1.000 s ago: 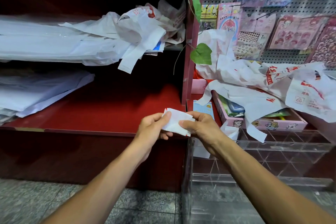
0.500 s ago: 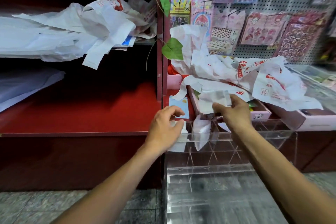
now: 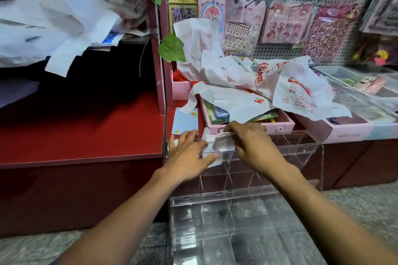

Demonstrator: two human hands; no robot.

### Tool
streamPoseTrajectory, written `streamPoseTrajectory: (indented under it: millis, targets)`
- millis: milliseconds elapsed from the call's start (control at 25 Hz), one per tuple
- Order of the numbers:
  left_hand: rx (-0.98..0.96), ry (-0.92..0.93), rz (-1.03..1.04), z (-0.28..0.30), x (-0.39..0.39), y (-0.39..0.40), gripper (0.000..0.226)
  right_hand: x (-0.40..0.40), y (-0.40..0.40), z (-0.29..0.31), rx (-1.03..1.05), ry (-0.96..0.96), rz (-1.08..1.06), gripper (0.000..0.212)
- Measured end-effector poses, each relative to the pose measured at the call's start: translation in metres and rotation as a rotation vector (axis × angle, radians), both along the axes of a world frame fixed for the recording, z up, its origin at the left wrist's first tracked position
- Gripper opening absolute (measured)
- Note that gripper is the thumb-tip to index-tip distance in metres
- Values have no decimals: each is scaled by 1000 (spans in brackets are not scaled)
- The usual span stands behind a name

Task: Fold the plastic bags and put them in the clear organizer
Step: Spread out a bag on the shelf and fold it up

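The clear organizer [image 3: 277,153] stands on the floor against the red counter, with triangular cells inside. A small folded white plastic bag [image 3: 223,144] sits at its top left cells. My right hand [image 3: 252,144] pinches the bag's top edge over the organizer. Beside it, my left hand [image 3: 189,153] lies with fingers spread on the organizer's left rim, touching white plastic below the bag. A heap of loose white bags with red print [image 3: 258,84] covers the pink boxes behind. More white bags [image 3: 58,26] lie on the upper left shelf.
A red shelf [image 3: 86,131] extends to the left. Pink boxes [image 3: 249,128] of small goods sit behind the organizer. A pegboard of sticker packs [image 3: 280,17] hangs at the back. A blue card [image 3: 185,121] lies near my left hand. Green leaves [image 3: 172,48] hang by the post.
Both hands carried the folded bag from in front of the red shelf rightward to the organizer's top. My right hand now holds it over the cells, and my left hand has flattened on the rim.
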State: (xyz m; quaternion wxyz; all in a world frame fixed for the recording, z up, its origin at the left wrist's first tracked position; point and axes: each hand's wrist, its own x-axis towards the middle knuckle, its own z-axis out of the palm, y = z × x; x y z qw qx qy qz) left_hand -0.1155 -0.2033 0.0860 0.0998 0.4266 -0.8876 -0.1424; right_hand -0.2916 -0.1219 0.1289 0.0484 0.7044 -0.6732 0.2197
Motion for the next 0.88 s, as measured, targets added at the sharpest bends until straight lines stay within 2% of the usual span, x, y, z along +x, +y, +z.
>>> streamPoseTrajectory:
  millis: [160, 240, 400, 480, 600, 720, 880]
  targets:
    - [-55, 29, 17, -2, 0, -7, 52, 9, -6, 1, -60, 83, -14, 38]
    - [-57, 47, 12, -3, 0, -9, 54, 11, -13, -1, -40, 82, 8, 34]
    - [-81, 48, 0, -3, 1, -9, 60, 17, -27, -16, 146, 91, 5, 33]
    - [-85, 63, -1, -2, 2, -9, 59, 17, -30, -24, 191, 20, -25, 29]
    - [-110, 119, -19, 0, 4, -8, 54, 14, -32, -28, 118, -55, -69, 18]
    - [-175, 176, -49, 2, 6, -8, 49, 12, -32, -29, 66, 32, -131, 8]
    - [-199, 223, -75, 0, 8, -9, 44, 11, -28, -31, 43, 89, -132, 14]
